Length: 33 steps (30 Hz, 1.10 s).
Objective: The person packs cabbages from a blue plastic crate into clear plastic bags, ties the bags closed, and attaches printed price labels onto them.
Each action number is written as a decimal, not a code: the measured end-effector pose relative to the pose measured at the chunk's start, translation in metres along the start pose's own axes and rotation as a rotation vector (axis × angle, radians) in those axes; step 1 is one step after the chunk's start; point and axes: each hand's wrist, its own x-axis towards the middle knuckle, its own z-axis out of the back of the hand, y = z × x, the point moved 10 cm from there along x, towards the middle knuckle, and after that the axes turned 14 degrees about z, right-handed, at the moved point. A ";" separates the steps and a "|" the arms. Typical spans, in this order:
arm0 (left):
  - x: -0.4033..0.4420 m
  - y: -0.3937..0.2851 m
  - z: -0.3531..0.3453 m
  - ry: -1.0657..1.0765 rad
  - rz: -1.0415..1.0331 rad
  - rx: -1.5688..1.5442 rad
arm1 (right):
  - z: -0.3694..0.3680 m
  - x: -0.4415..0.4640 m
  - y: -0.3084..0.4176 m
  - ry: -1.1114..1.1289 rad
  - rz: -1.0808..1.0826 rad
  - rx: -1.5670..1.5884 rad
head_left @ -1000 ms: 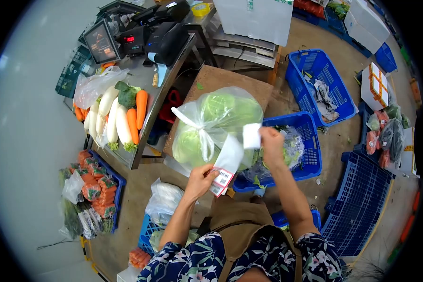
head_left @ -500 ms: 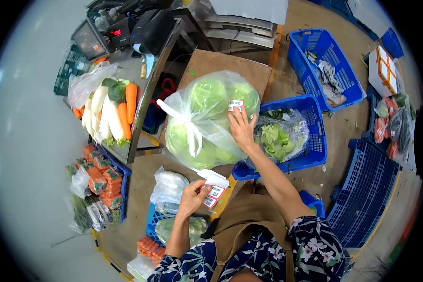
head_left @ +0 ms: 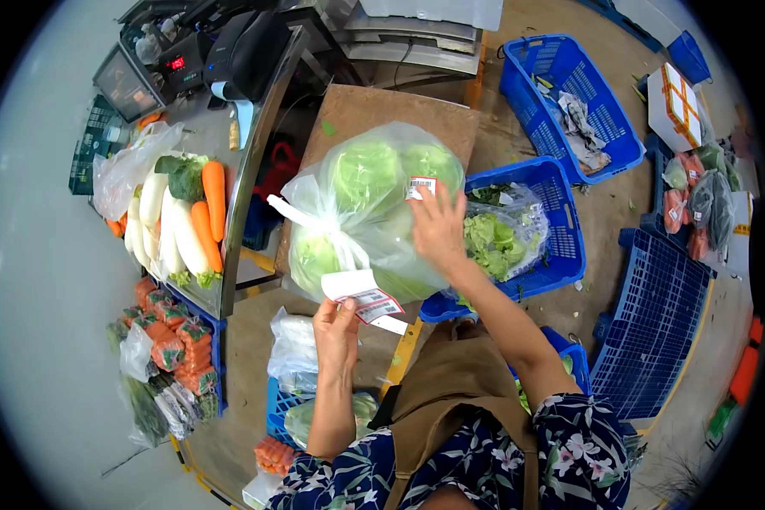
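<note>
A large clear plastic bag (head_left: 391, 223), tied at its left side with a white knot (head_left: 331, 228), holds several round green cabbages (head_left: 365, 170). A red-edged barcode label (head_left: 422, 188) is on its upper right. My right hand (head_left: 439, 228) lies on the bag with fingers stretched out, the fingertips at the lower edge of this label. In front of the bag, my left hand (head_left: 337, 327) pinches a strip of barcode labels (head_left: 370, 297) with curled white backing paper. The strip overlaps the bag's near edge in view.
The bag rests on a brown board (head_left: 399, 109). Blue crates (head_left: 569, 229) stand to the right, one with leafy trimmings (head_left: 495, 246). On the left, a metal table (head_left: 255, 153) bears white radishes (head_left: 183, 229), carrots (head_left: 214, 200) and a scale display (head_left: 176, 64). Packed carrots (head_left: 195, 340) lie below.
My left hand has moved up toward the bag, and the label strip has turned flatter. My right hand has stayed at the label on the bag. The whole view has shifted slightly.
</note>
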 end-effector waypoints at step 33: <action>-0.048 0.179 0.050 0.028 0.022 -0.367 | 0.135 -0.085 0.047 0.627 0.282 0.772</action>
